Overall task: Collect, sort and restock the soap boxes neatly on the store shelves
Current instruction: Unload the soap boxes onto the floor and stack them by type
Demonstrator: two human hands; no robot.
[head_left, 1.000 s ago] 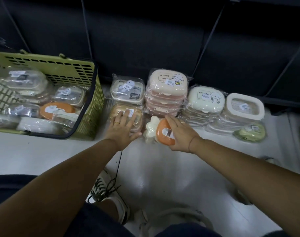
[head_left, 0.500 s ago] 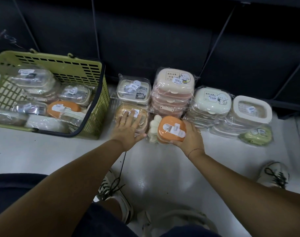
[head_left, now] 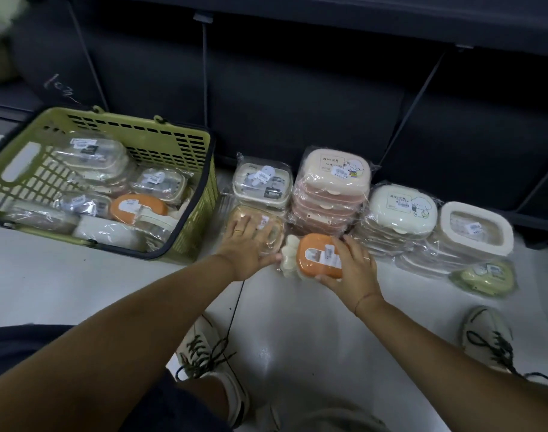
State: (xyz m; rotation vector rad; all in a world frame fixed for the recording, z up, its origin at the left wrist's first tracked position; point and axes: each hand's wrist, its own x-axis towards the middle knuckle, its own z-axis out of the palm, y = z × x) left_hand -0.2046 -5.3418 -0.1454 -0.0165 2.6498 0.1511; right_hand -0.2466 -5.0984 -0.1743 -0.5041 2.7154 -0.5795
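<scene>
two hands at row of boxes on floor. right hand curled round orange soap box: fingers over far edge, thumb at near edge. box lies left of palm, just before pink stack. left hand flat, fingers straight, pressing amber wrapped box beside green basket.

Jewellery: the left hand wears a thin gold ring on one finger. The right hand wears a narrow pale ring, and a fine thread-like bracelet circles its wrist. Both forearms are bare to the frame edge.

Clothing: a dark navy garment of plain fabric covers the legs.

Footwear: the left shoe and right shoe are off-white low trainers, greyed and scuffed. The dark laces are loosely tied with trailing ends. A pale band shows at the left ankle, possibly a sock.
</scene>
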